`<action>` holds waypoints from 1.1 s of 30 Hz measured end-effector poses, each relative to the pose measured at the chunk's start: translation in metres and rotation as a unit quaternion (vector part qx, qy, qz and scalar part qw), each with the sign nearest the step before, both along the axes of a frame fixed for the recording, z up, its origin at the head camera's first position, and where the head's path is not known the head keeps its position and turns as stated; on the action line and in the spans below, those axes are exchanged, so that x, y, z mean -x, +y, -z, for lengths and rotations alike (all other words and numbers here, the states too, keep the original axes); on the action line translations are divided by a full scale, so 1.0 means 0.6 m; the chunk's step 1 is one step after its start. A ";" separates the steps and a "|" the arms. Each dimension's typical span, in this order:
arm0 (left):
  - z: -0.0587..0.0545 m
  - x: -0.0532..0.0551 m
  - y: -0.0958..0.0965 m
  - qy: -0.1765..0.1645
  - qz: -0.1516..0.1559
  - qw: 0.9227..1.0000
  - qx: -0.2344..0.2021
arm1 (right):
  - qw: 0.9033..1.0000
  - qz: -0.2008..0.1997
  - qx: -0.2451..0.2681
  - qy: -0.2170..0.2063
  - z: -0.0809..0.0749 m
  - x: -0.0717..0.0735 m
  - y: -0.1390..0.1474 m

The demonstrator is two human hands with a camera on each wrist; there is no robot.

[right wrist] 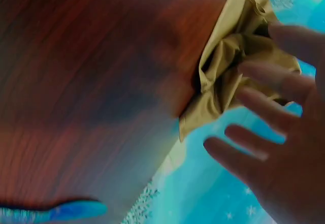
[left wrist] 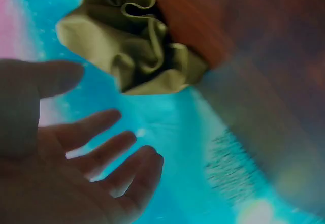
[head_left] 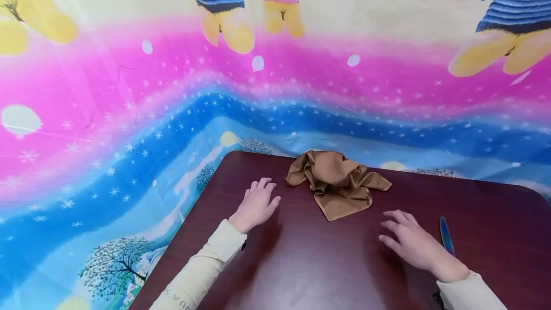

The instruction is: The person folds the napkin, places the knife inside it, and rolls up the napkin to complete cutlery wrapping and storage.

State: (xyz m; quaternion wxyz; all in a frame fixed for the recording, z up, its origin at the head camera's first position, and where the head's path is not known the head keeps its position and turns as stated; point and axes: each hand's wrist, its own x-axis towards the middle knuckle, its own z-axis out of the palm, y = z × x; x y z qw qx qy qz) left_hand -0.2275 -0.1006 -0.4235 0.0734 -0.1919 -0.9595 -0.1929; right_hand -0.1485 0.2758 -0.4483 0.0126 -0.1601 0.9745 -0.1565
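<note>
A crumpled brown cloth (head_left: pixel 333 176) lies near the far edge of the dark red-brown table, one corner pointing toward me. To its left my left hand (head_left: pixel 257 204) hovers over the table, fingers spread and holding nothing; the left wrist view shows this hand (left wrist: pixel 96 168) apart from the cloth (left wrist: pixel 111 41). On the other side my right hand (head_left: pixel 411 238) is also raised with loose, spread fingers and no object in it. In the right wrist view the fingers overlap the cloth (right wrist: pixel 223 76) in the picture, but the head view shows them apart.
A slim blue object with a rounded tip (head_left: pixel 446 235) lies just right of my right hand, partly hidden by it. The table (head_left: pixel 310 262) has rounded far corners. Behind it hangs a printed curtain (head_left: pixel 275 75) with bears, balloons and snowflakes.
</note>
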 end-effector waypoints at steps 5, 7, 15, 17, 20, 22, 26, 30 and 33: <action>0.039 0.031 0.014 -0.036 -0.007 0.999 -0.039 | 0.997 -0.033 0.022 -0.069 0.018 0.011 -0.026; 0.054 0.043 0.021 -0.056 -0.006 0.998 -0.029 | 0.996 -0.038 0.025 -0.076 0.024 0.017 -0.041; 0.083 0.075 0.053 -0.085 -0.009 0.995 0.043 | 0.995 -0.059 0.021 -0.077 0.040 0.034 -0.106; 0.087 0.078 0.060 -0.080 -0.007 0.995 0.063 | 0.996 -0.061 0.020 -0.066 0.041 0.039 -0.121; 0.091 0.081 0.070 -0.072 -0.003 0.992 0.100 | 0.997 -0.064 0.022 -0.046 0.046 0.046 -0.143; 0.093 0.081 0.075 -0.065 -0.001 0.991 0.119 | 0.997 -0.068 0.021 -0.029 0.049 0.051 -0.156; 0.095 0.083 0.080 -0.066 -0.003 0.988 0.143 | 0.998 -0.061 0.018 -0.030 0.056 0.056 -0.173; 0.096 0.084 0.082 -0.083 -0.019 0.984 0.158 | 0.997 -0.041 0.013 -0.056 0.060 0.056 -0.180; 0.098 0.085 0.082 -0.088 -0.031 0.981 0.168 | 0.999 -0.029 -0.005 -0.046 0.063 0.055 -0.182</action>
